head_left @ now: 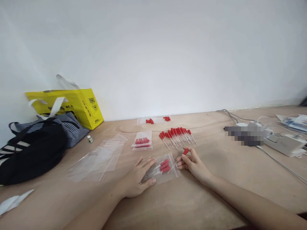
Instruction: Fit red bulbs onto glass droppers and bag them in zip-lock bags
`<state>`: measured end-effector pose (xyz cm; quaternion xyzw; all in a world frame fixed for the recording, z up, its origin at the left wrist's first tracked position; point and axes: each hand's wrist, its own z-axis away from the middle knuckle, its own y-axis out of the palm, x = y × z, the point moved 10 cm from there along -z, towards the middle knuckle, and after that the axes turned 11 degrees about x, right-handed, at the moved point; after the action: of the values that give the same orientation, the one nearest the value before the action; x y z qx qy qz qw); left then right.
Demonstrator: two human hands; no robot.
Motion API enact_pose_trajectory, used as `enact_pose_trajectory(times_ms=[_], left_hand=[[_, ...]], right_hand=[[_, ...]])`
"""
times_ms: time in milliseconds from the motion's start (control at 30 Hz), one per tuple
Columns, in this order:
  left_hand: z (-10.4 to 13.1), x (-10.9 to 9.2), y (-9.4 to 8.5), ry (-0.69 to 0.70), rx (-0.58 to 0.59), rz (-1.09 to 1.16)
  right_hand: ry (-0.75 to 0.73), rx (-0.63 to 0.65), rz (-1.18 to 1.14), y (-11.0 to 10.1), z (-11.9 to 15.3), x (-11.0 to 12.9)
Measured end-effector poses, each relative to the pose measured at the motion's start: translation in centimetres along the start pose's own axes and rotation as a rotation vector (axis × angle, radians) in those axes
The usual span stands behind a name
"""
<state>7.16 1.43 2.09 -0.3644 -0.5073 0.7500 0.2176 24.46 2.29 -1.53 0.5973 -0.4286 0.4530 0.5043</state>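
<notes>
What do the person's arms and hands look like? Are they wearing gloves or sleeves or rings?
No gloves and no sleeves: both forearms are bare as far as the picture shows. The left hand and the right hand are bare too, with slim fingers. No ring, watch or bracelet shows on either. The nails look short and plain, though they are too small to be sure.

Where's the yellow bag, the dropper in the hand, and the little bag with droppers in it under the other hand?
yellow bag (81, 107): head view, its front face.
dropper (185, 151): head view, its red bulb, in right hand (192, 164).
small clear bag (165, 169): head view, its middle, under left hand (137, 179).
</notes>
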Motion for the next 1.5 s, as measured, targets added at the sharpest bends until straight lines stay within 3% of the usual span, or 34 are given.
enact_pose_trajectory(times_ms=[200,367,567,667,833,967,1067,1167,1333,1500], left_hand=[[-0.1,0.1,0.1,-0.007,-0.001,-0.01],[-0.1,-0.1,0.0,0.009,-0.007,-0.011],[-0.1,0.1,0.1,-0.015,0.007,0.002],[-0.1,0.2,0.1,-0.001,-0.001,0.0],[-0.2,-0.1,0.1,0.03,0.0,-0.004],[-0.2,-0.1,0.0,0.011,0.003,0.013],[-0.2,-0.2,0.0,0.036,0.004,0.018],[-0.2,-0.3,0.1,0.055,0.008,0.02],[-0.2,-0.2,0.1,0.031,0.028,0.016],[-0.2,-0.2,0.2,0.052,0.023,0.015]], right_hand=[[0.061,0.15,0.182,1.3,0.3,-0.2],[0.131,0.156,0.27,1.7,0.6,-0.7],[0.204,0.384,0.393,3.0,-0.1,-1.6],[0.145,0.449,0.419,3.7,-0.5,-1.3],[0.019,0.376,0.54,3.4,-0.9,-0.4],[0.06,0.514,0.648,3.6,-2.1,-0.1],[0.031,0.266,0.902,1.7,-5.1,2.5],[0.046,0.051,1.222,1.7,-8.1,4.4],[0.144,-0.073,1.345,3.6,-11.5,3.8],[0.212,-0.095,1.409,5.0,-12.6,2.3]])
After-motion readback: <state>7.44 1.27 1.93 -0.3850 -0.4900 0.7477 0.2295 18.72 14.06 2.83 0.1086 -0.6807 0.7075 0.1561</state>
